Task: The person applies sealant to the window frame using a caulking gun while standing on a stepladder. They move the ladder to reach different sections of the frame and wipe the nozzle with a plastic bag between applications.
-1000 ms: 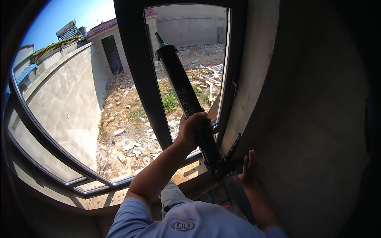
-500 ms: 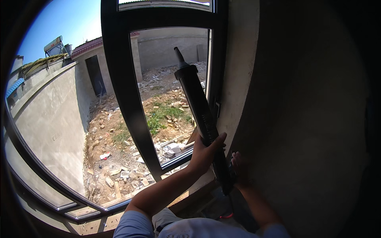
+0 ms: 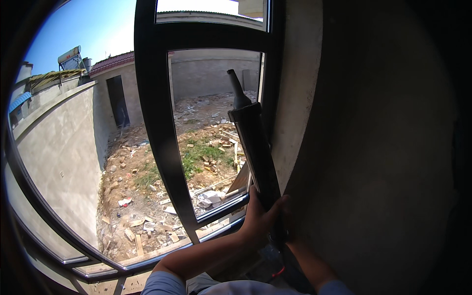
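Low in the centre of the frame, the left hand (image 3: 260, 216) is wrapping its fingers around the lower barrel of a dark caulking gun (image 3: 254, 147), holding it upright with a slight tilt. The right hand (image 3: 287, 223) is sitting just beside it in shadow at the gun's base, and its grip cannot be made out. The gun's nozzle (image 3: 235, 86) is pointing up along the black window frame (image 3: 157, 128), right beside the grey wall (image 3: 300, 98). Beyond the glass, a rubble-strewn yard (image 3: 162, 187) is lying in sunlight.

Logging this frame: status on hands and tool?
Left hand gripping caulking gun, nozzle up beside window frame. Right hand mostly hidden in shadow behind the gun. Nothing blocking.
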`<action>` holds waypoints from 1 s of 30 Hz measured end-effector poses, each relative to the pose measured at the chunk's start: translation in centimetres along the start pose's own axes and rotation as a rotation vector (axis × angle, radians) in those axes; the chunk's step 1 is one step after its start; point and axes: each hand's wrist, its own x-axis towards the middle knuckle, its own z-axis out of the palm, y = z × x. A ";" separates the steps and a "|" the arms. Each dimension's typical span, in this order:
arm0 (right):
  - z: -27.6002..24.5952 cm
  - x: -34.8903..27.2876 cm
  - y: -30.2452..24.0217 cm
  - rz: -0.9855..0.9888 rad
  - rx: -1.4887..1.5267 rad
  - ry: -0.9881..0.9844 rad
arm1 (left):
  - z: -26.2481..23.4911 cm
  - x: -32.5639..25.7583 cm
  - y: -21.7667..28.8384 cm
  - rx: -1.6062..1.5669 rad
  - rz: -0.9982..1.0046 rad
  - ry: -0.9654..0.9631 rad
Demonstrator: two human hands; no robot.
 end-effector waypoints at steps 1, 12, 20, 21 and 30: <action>-0.2 0.1 -0.3 0.000 -0.028 -0.013 | 0.0 0.0 0.0 -0.045 -0.055 0.002; -9.0 6.6 -8.1 -0.340 -0.253 0.198 | -2.3 7.4 4.7 0.036 0.053 0.192; -9.9 12.9 -10.5 -0.360 -0.203 0.242 | -7.0 12.2 6.2 -0.098 0.006 0.130; -9.6 13.8 -10.6 -0.363 -0.196 0.234 | -7.5 12.7 6.5 -0.111 0.004 0.120; -9.8 20.3 -9.2 -0.385 -0.350 0.149 | -12.7 19.2 11.3 0.017 0.197 0.220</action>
